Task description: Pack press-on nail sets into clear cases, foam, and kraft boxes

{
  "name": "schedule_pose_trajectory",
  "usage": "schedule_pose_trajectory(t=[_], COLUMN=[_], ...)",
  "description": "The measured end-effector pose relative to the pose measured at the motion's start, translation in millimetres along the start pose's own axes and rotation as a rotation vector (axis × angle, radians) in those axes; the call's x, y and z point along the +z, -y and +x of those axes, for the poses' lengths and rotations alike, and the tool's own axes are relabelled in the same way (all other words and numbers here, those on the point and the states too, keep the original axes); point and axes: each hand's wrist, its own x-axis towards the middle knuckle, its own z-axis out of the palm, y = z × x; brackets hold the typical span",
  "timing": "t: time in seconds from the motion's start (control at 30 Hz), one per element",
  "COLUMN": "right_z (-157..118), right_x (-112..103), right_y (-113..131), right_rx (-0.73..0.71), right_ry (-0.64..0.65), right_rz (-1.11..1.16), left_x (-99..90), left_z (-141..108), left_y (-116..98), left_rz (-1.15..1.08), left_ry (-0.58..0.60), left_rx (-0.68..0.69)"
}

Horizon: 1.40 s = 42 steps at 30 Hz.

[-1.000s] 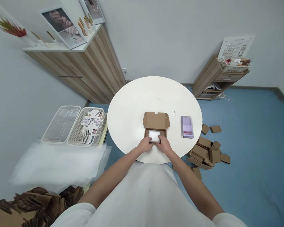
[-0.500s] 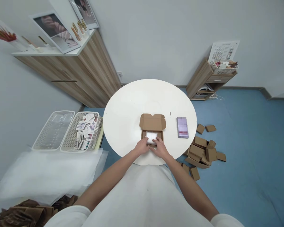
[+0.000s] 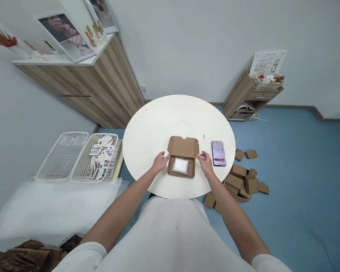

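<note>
A small brown cardboard box [image 3: 181,175] stands on the round white table [image 3: 147,128] with its lid [image 3: 183,147] folded back on the far side. Inside, toward the left, lies a white wrapped packet [image 3: 180,166]. My left hand [image 3: 160,162] is at the box's left side near the lid hinge, fingers apart and holding nothing. On the opposite side, my right hand [image 3: 205,163] has its fingers spread beside the lid's right flap; whether the fingertips touch the cardboard I cannot tell. Right of that hand rests a phone [image 3: 218,153] with a lit, blurred screen.
Several brown cardboard boxes [image 3: 234,181] lie in a pile on the blue floor to the right. At left stand a white basket of packets [image 3: 81,166], a clear-bottomed basket [image 3: 59,155] and white sheets [image 3: 62,204]. A wooden cabinet [image 3: 116,83] stands behind them.
Both hands have let go of the white packet inside the box and moved apart, outward and slightly away from my body, to the box's two sides. The packet stays in the box.
</note>
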Motion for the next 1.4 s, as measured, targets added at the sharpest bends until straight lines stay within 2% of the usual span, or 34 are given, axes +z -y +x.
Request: schedule_pose_trajectory(t=[0.07,0.13,0.27,0.37,0.53,0.63,0.8,1.1,1.23,1.3,1.4], right_z=[16,26,34,37,36,31,20,-10,-30,-41,-59], right_x=[-2,-1,8,13,12,12,14,-10,-14,-12,-5], right_y=[0,0,3,8,16,17,15,2,-1,-3,-6], right_rx=[0.176,0.239,0.2,0.171,0.108,0.084,0.074,0.006,-0.054,-0.125,-0.285], right_ry=[0.051,0.136,0.277,0.323,0.359,0.377,0.376,0.455,0.502,0.454,0.321], right_rz=[0.125,0.208,0.27,0.255,0.172,0.219,0.291,0.088,0.004,-0.076,-0.336], left_x=[-3.9,-5.5,-5.0,-3.8,-4.2,-5.8,-9.4,-13.6,-8.9,-5.3,0.8], left_z=[13,22,28,26,22,18,4,-24,-31,-36,-46], left_y=[-5,-9,-10,-9,-6,-7,-7,13,20,21,19], left_rz=[-0.146,-0.24,-0.303,-0.334,-0.325,-0.279,-0.184,-0.166,-0.007,0.161,0.423], left_ry=[0.059,0.094,0.096,0.121,0.131,0.159,0.187,0.239,0.17,0.096,-0.002], left_rx=[-0.078,-0.104,-0.123,-0.111,-0.089,-0.074,0.032,0.146,0.219,0.291,0.406])
